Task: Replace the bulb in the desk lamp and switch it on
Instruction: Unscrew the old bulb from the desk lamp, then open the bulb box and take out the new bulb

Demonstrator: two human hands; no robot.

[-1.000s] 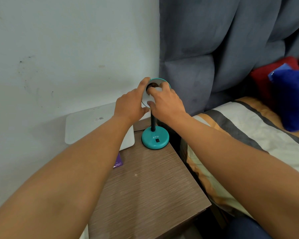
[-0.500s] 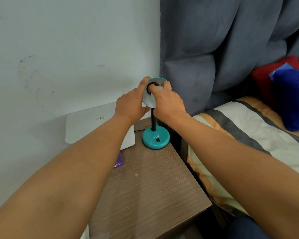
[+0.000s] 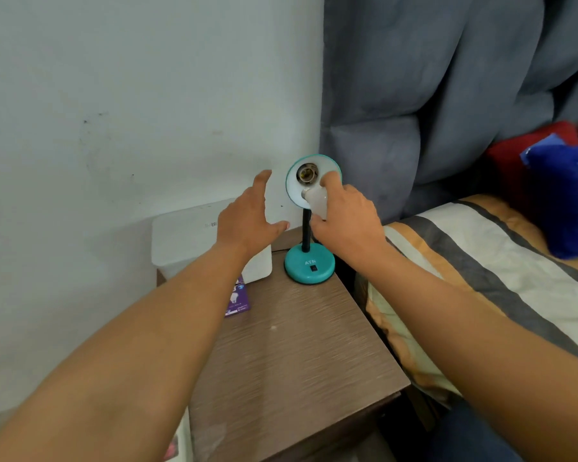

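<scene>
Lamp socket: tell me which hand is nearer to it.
Right. The right hand holds the bulb just below the socket, thumb at the shade. The left hand is open, off to the socket's left.

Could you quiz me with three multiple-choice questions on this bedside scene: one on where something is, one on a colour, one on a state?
1. Where is the white bulb?
A. In the right hand
B. Lying on the bed
C. Screwed into the socket

2. What colour is the lamp base?
A. Red
B. Teal
C. Black

3. What state is the left hand in?
A. Gripping the shade
B. Pressing the switch
C. Open, holding nothing

Answers: 1 A, the right hand holds it just below the bare socket. 2 B, teal like the shade's rim. 3 C, fingers spread beside the lamp.
</scene>
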